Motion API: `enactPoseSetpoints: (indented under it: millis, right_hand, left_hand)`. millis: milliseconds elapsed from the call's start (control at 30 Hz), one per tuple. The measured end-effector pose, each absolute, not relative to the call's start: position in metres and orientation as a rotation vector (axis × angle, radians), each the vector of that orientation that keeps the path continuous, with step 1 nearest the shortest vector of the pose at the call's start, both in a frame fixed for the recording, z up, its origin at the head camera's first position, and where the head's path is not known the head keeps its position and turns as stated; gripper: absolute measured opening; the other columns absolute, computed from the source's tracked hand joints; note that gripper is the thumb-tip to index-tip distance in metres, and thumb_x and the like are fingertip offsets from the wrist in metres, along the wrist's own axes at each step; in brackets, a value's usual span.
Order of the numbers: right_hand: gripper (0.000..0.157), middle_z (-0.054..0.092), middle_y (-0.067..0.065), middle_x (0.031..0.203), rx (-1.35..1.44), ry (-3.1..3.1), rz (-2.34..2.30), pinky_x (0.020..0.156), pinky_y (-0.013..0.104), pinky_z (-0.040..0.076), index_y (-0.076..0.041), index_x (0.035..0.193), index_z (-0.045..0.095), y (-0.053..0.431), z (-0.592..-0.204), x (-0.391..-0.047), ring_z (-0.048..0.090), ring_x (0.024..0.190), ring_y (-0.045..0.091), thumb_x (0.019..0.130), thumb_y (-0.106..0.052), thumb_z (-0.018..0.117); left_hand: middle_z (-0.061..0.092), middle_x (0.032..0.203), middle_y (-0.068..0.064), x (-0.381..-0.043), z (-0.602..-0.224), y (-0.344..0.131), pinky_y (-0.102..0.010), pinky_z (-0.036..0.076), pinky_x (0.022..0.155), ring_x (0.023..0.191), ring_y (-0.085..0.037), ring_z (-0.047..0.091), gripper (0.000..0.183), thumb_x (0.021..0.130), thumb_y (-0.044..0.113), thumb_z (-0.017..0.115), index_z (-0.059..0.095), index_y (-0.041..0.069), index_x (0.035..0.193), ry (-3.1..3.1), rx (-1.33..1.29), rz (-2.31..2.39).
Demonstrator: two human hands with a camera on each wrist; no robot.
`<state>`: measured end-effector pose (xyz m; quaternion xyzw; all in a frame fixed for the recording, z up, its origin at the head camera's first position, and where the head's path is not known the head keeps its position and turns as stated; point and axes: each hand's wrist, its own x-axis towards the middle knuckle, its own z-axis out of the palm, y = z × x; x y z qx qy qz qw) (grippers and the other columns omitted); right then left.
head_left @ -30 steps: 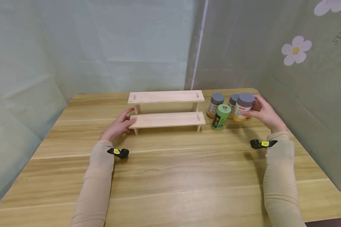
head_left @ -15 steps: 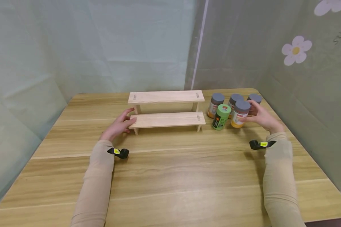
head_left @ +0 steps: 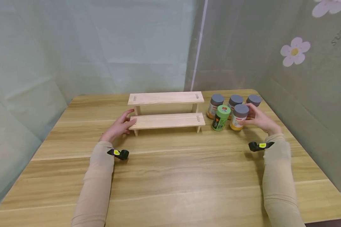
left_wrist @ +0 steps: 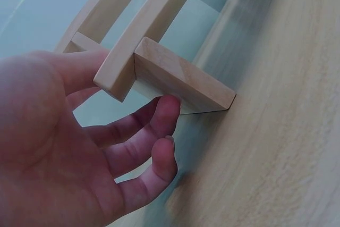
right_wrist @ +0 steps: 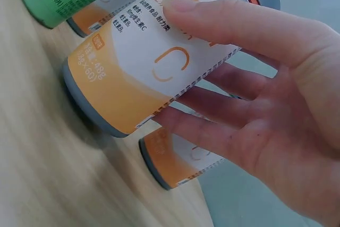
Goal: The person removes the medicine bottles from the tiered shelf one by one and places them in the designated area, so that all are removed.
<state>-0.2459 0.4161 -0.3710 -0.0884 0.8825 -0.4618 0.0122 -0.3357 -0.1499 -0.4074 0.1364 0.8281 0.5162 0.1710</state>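
Observation:
A two-step wooden shelf [head_left: 167, 121] stands toward the back of the table. My left hand [head_left: 116, 128] grips the left end of its lower step, thumb on top. In the left wrist view, the fingers [left_wrist: 167, 115] curl beside the step's leg. On the right, my right hand [head_left: 262, 121] holds a vitamin C jar [head_left: 236, 121] with a grey lid and white-and-orange label. The right wrist view shows the thumb across that label [right_wrist: 154, 57] and fingers behind the jar. Just left of it stands a green-lidded jar [head_left: 220, 119].
More grey-lidded jars stand behind: one at the left [head_left: 215, 108], another in the middle [head_left: 234, 102], a third at the right [head_left: 253, 100], partly hidden by the right hand. A fabric curtain [head_left: 147, 47] hangs behind the wooden table [head_left: 173, 176].
My right hand has brought the vitamin C jar forward and slightly left, down beside the green jar, uncovering the jar at back right. The left hand keeps its place on the shelf.

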Motion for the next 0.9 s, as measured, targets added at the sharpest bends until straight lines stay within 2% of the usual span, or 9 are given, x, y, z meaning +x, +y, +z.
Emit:
enactPoseSetpoints:
  millis: [233, 467, 600, 700, 833, 900]
  right_hand:
    - [0.07, 0.051, -0.008, 0.116, -0.251, 2.801, -1.33, 0.085, 0.012, 0.041, -0.003, 0.138, 0.03, 0.421, -0.376, -0.244, 0.051, 0.101, -0.008, 0.084, -0.008, 0.074]
    - [0.066, 0.051, -0.019, 0.118, -0.299, 2.677, -1.478, 0.088, 0.01, 0.039, -0.012, 0.14, 0.031, 0.423, -0.383, -0.244, 0.05, 0.107, -0.007, 0.087, -0.005, 0.07]
    - [0.067, 0.05, -0.017, 0.122, -0.313, 2.631, -1.522, 0.09, 0.01, 0.039, -0.012, 0.142, 0.029, 0.423, -0.385, -0.244, 0.049, 0.111, -0.005, 0.088, -0.004, 0.068]
    - [0.073, 0.048, -0.006, 0.13, -0.273, 2.626, -1.499, 0.091, 0.011, 0.039, -0.012, 0.148, 0.022, 0.423, -0.384, -0.245, 0.047, 0.113, -0.003, 0.09, -0.007, 0.067]
    - [0.082, 0.039, 0.016, 0.144, -0.216, 2.607, -1.471, 0.091, 0.011, 0.039, -0.014, 0.154, 0.012, 0.424, -0.384, -0.245, 0.043, 0.117, 0.001, 0.092, -0.013, 0.066]
    - [0.083, 0.036, 0.02, 0.147, -0.201, 2.595, -1.472, 0.09, 0.011, 0.04, -0.017, 0.154, 0.01, 0.425, -0.384, -0.244, 0.043, 0.117, 0.0, 0.092, -0.014, 0.065]
  left_hand:
    - [0.031, 0.146, -0.031, -0.336, -0.408, -0.15, -0.025, 0.048, 0.071, 0.111, -0.032, 0.048, 0.067, 0.102, 0.034, 0.048, 0.01, 0.023, 0.156, 2.362, 0.408, 1.458]
    - [0.032, 0.144, -0.03, -0.337, -0.407, -0.152, -0.026, 0.048, 0.072, 0.113, -0.034, 0.048, 0.067, 0.102, 0.034, 0.048, 0.011, 0.023, 0.156, 2.374, 0.409, 1.445]
    - [0.032, 0.144, -0.03, -0.336, -0.406, -0.153, -0.027, 0.048, 0.073, 0.11, -0.031, 0.049, 0.068, 0.101, 0.035, 0.048, 0.01, 0.023, 0.157, 2.378, 0.404, 1.439]
    - [0.03, 0.146, -0.03, -0.336, -0.406, -0.153, -0.027, 0.048, 0.073, 0.107, -0.03, 0.049, 0.068, 0.101, 0.036, 0.048, 0.009, 0.024, 0.157, 2.38, 0.402, 1.437]
    - [0.029, 0.147, -0.03, -0.336, -0.405, -0.154, -0.026, 0.048, 0.073, 0.11, -0.031, 0.049, 0.069, 0.101, 0.035, 0.048, 0.009, 0.023, 0.157, 2.383, 0.4, 1.437]
    - [0.03, 0.146, -0.031, -0.336, -0.405, -0.153, -0.026, 0.048, 0.073, 0.111, -0.032, 0.049, 0.069, 0.101, 0.035, 0.048, 0.009, 0.023, 0.157, 2.384, 0.404, 1.438]
